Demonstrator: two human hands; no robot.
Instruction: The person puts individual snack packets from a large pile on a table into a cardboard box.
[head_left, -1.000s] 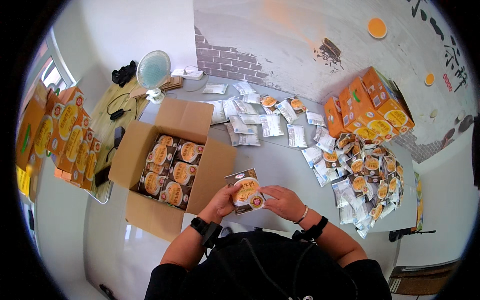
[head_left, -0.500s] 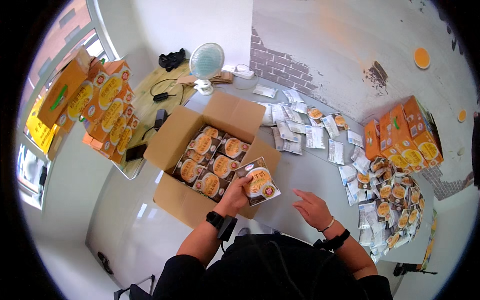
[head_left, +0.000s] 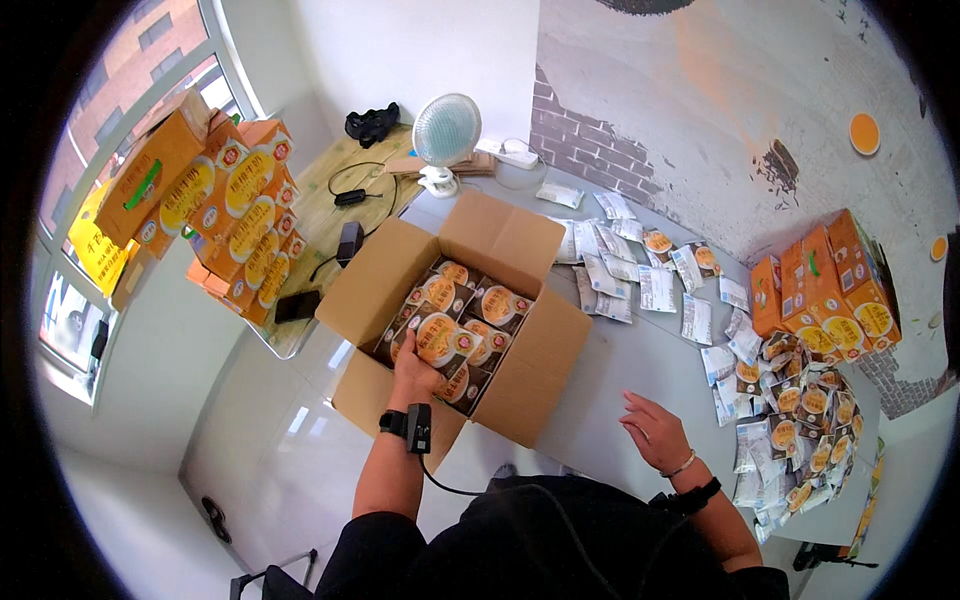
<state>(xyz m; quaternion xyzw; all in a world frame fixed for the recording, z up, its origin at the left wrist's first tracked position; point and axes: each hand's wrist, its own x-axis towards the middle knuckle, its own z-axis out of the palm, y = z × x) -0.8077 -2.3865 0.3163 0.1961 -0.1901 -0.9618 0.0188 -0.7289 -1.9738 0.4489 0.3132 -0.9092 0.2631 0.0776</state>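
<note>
Over the open brown carton (head_left: 540, 365), my left hand (head_left: 413, 376) grips a small dark box (head_left: 438, 340) with a picture of a cup of yellow drink. The held box is level with the carton's opening and partly covers the similar small boxes (head_left: 502, 303) packed inside. I cannot tell whether it touches them. My right hand (head_left: 655, 432) hovers above the grey table (head_left: 590, 400), right of the carton, with its fingers apart and nothing in it.
Loose sachets (head_left: 657, 288) lie along the wall, and a big heap of sachets (head_left: 800, 430) covers the table's right end. Orange boxes (head_left: 815, 290) stand behind the heap. A small fan (head_left: 446, 132) is behind the carton. More orange boxes (head_left: 240, 215) are stacked at left near a phone (head_left: 297, 306).
My left hand has moved left with the small box, from beside the carton's right flap to over its opening. My right hand stays over the table, still holding nothing. The view has shifted slightly.
</note>
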